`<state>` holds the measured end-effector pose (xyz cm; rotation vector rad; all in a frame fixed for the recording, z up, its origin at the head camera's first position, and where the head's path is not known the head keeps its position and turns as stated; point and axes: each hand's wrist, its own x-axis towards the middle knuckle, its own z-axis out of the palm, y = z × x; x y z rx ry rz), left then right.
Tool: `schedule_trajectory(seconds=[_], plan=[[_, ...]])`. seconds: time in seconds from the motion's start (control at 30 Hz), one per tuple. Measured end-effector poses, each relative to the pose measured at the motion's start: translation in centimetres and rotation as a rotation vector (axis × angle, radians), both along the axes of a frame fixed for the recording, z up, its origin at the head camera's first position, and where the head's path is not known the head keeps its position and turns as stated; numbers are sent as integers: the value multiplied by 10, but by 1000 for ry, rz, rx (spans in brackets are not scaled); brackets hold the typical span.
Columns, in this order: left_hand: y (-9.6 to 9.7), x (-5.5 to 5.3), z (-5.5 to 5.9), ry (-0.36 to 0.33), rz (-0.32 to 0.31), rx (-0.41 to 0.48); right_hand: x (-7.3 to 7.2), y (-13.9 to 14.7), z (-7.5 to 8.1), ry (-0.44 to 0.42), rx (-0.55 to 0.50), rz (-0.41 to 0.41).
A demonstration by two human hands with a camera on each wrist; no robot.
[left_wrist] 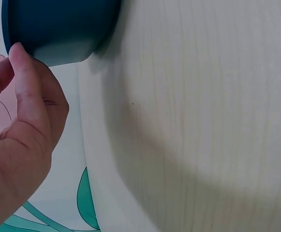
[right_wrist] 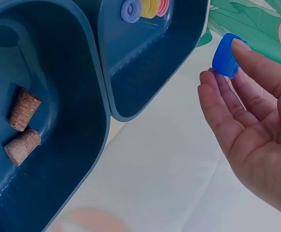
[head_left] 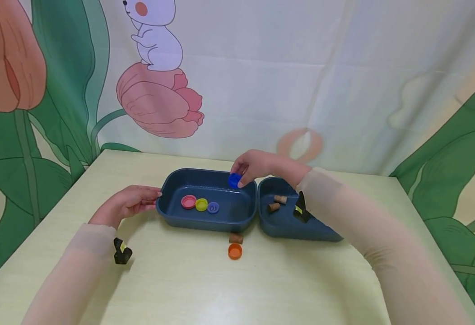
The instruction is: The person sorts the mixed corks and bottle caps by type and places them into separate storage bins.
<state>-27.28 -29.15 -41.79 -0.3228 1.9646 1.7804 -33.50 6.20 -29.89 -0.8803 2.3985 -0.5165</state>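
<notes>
A blue bottle cap (right_wrist: 226,55) is pinched between the thumb and fingers of my right hand (head_left: 258,166), held over the right end of the left dark blue bin (head_left: 205,224). In that bin, a pink cap (head_left: 188,201), a yellow cap (head_left: 201,204) and a purple cap (head_left: 213,207) lie in a row. My left hand (head_left: 133,201) grips the bin's left end, with the thumb at the rim (left_wrist: 7,34). The right dark blue bin (head_left: 278,231) holds two corks, one a darker brown cork (head_left: 273,207) and one a paler cork (head_left: 280,199). My right forearm covers part of it.
In front of the bins, a cork (head_left: 235,238) and an orange cap (head_left: 235,251) lie on the pale wooden table (head_left: 172,280). The two bins stand side by side. Behind the table hangs a cloth backdrop (head_left: 241,90) printed with flowers and a white animal.
</notes>
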Motion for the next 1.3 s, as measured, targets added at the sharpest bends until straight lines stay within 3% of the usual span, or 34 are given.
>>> schedule_trajectory(seconds=[0.5, 0.97, 1.3], plan=[[-1, 0, -1, 24, -21, 11, -17, -28, -11, -40, 100, 7], [-2, -1, -4, 14, -14, -4, -22, -66, -36, -38, 285, 36], [0, 1, 0, 12, -16, -6, -26, -77, -53, -87, 323, 14]])
